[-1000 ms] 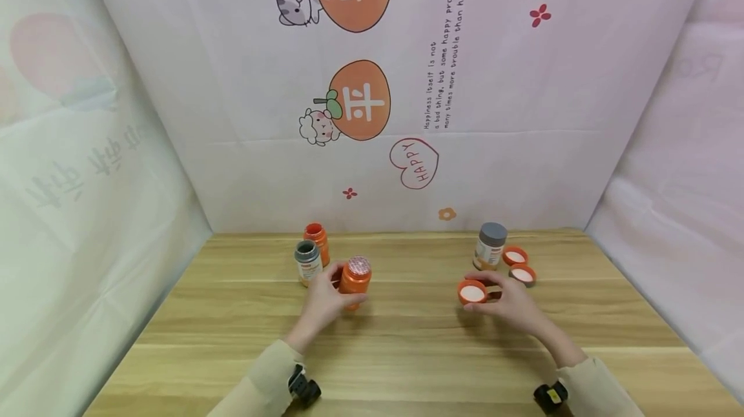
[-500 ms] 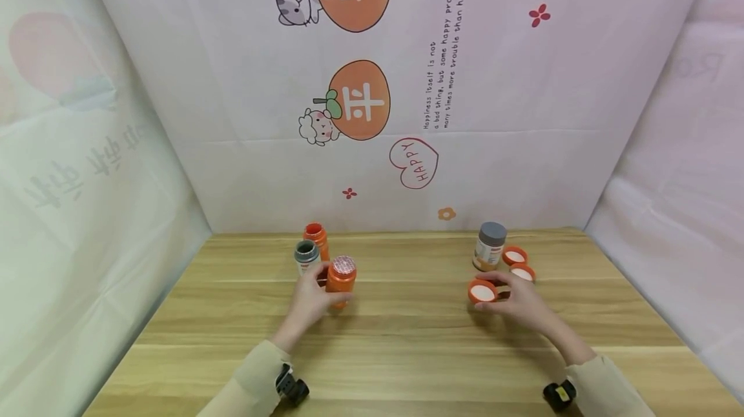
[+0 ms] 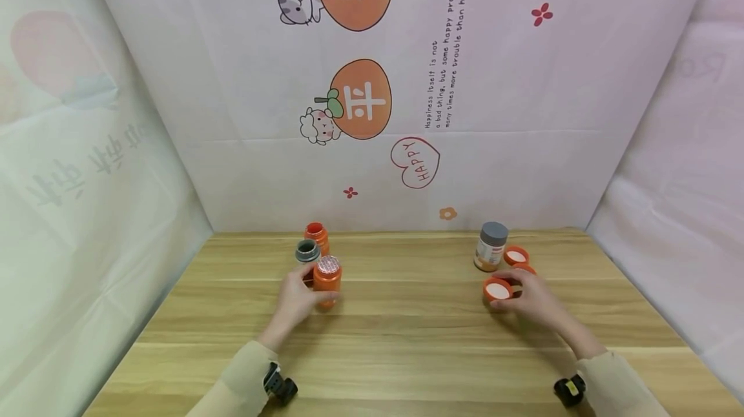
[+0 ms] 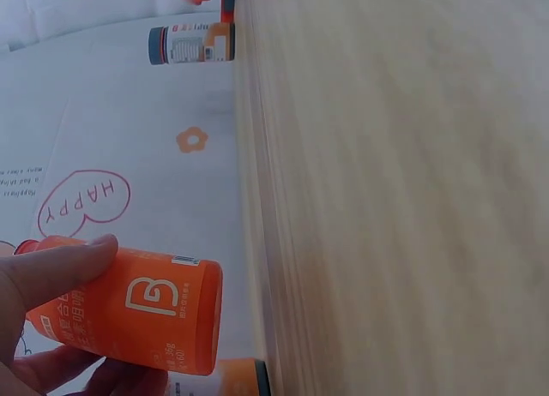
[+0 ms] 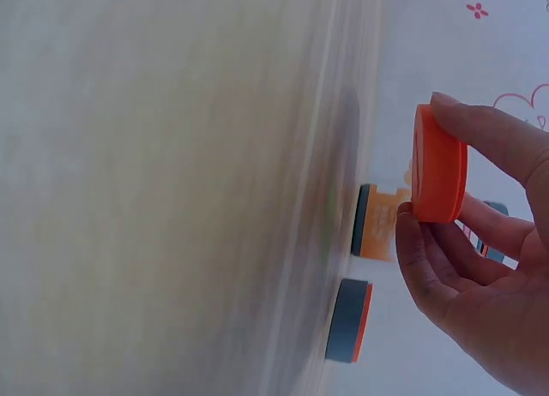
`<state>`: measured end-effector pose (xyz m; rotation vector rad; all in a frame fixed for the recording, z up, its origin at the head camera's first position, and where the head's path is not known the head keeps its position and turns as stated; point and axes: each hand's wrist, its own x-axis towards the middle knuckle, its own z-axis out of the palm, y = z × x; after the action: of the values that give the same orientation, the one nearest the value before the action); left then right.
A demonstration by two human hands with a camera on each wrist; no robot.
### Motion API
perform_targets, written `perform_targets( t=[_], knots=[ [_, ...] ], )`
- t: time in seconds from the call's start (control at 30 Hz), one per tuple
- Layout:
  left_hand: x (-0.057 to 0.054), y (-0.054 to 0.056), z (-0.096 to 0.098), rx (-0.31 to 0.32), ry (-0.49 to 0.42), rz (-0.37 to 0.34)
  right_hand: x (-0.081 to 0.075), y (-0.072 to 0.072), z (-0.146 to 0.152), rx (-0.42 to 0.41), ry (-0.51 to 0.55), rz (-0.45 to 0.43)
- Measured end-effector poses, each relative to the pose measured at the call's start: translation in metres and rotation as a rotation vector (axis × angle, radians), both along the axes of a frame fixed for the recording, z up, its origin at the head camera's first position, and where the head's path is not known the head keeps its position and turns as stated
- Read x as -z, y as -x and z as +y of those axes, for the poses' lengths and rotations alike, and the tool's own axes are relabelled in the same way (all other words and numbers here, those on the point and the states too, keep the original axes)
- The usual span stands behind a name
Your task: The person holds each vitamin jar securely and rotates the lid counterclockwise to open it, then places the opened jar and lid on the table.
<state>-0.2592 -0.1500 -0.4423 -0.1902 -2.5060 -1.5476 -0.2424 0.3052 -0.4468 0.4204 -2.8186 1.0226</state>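
Observation:
My left hand (image 3: 293, 302) grips an orange bottle (image 3: 327, 280) upright, its mouth covered by a silvery seal. In the left wrist view, the bottle's base (image 4: 206, 317) shows a gap from the wooden tabletop. Just behind it stand a grey-necked bottle (image 3: 308, 250) without a cap and an orange bottle (image 3: 316, 236), also uncapped. On the right side, my right hand (image 3: 537, 304) pinches an orange cap (image 3: 498, 290) by its rim, white inside facing up. In the right wrist view, that cap (image 5: 439, 169) is between thumb and fingertips, above the table.
A bottle with a grey cap (image 3: 491, 250) stands behind my right hand. Beside it lie an upturned orange cap (image 3: 516, 255) and a grey cap with orange inside (image 5: 349, 321), partly hidden by the hand in the head view. A printed white cloth (image 3: 261, 178) hangs behind the table (image 3: 401, 352).
My left hand has carried the orange bottle left, toward the two uncapped bottles. My right hand has moved right with the orange cap, toward the other caps.

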Motion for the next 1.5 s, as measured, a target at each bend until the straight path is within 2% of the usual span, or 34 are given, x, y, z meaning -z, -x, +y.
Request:
perform_targets(
  t=[0.23, 0.43, 0.7, 0.9, 1.07, 1.5],
  knots=[
    [0.000, 0.001, -0.009, -0.027, 0.032, -0.019, 0.002, 0.002, 0.011, 0.018, -0.072, 0.034],
    [-0.002, 0.000, -0.015, -0.037, 0.032, -0.060, 0.003, 0.003, 0.017, 0.045, -0.112, 0.030],
    [-0.002, 0.001, -0.021, -0.057, 0.060, -0.089, 0.007, 0.006, 0.028, 0.054, -0.167, 0.011],
    [-0.002, 0.001, -0.027, -0.063, 0.082, -0.103, 0.006, 0.005, 0.035, 0.069, -0.227, 0.027],
    [-0.001, 0.002, -0.031, -0.057, 0.081, -0.119, 0.006, 0.004, 0.038, 0.076, -0.226, -0.008],
    [0.000, 0.003, -0.039, -0.083, 0.156, -0.130, 0.005, 0.000, 0.046, 0.126, -0.219, -0.074]
  ],
)
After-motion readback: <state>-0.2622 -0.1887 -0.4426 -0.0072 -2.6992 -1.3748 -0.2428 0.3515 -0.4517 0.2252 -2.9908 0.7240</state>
